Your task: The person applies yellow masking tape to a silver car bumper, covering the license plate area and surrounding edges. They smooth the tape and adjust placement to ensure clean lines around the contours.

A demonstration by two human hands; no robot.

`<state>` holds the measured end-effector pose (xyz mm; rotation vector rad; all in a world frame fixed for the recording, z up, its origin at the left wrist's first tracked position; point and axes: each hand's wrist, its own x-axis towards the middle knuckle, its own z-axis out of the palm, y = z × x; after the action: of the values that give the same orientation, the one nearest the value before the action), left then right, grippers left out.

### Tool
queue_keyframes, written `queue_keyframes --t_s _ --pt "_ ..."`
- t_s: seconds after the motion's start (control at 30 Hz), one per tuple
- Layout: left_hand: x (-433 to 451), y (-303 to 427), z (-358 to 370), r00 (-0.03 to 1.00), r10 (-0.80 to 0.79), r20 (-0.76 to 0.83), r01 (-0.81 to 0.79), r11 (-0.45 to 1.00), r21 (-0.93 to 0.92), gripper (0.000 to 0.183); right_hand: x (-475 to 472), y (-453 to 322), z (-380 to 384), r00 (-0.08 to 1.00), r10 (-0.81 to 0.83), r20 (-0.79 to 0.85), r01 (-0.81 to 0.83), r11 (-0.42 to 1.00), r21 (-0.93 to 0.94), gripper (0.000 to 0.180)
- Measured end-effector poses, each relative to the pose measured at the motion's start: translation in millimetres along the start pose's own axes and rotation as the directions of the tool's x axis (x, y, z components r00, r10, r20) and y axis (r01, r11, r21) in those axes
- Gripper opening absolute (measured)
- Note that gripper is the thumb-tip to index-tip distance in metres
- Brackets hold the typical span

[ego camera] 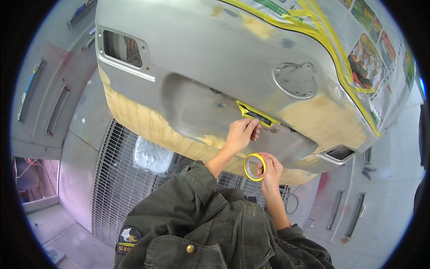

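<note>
My left hand is at the lower edge of a narrow slot in a grey vehicle tailgate. Yellow masking tape frames this slot, and dark material shows inside it. The thumb and fingertips are drawn together against the lower strip; whether they pinch a piece of tape cannot be seen. Lower and to the right, my right hand grips a roll of yellow masking tape by its side, fingers partly through the ring. The roll is apart from the tailgate.
Tan sanded patches mark the tailgate. Taped newspaper covers the window area at upper right. Below are a floor grating and a plastic-wrapped bundle. A thin cable lies at lower right.
</note>
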<state>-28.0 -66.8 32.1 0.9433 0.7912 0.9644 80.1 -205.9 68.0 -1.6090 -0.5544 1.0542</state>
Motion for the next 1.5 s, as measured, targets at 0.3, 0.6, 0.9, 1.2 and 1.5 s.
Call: queue_keyframes --t_s 0.3,0.6,0.9,1.2,1.5 --pt "8 -4 -31 0.989 -0.042 0.139 0.061 0.988 -0.140 0.049 -5 1 14 1.000 -0.015 0.008 0.015 0.999 -0.049 0.022" --pt "16 13 -43 0.995 0.078 0.069 -0.100 0.903 0.417 0.058 -9 2 12 1.000 -0.006 -0.019 0.004 0.996 -0.092 0.023" --pt "15 23 -41 0.985 0.175 0.008 -0.132 0.709 0.693 0.053 -17 3 7 0.999 -0.028 -0.022 0.026 0.994 -0.108 0.022" --pt "11 13 -38 0.976 0.215 -0.036 -0.136 0.727 0.673 0.048 -24 4 -3 0.998 -0.046 -0.040 0.043 0.996 -0.074 0.021" --pt "29 1 -42 0.972 0.217 -0.088 -0.167 0.907 0.388 0.037 -29 11 -15 0.998 -0.011 -0.058 0.010 1.000 -0.012 0.021"
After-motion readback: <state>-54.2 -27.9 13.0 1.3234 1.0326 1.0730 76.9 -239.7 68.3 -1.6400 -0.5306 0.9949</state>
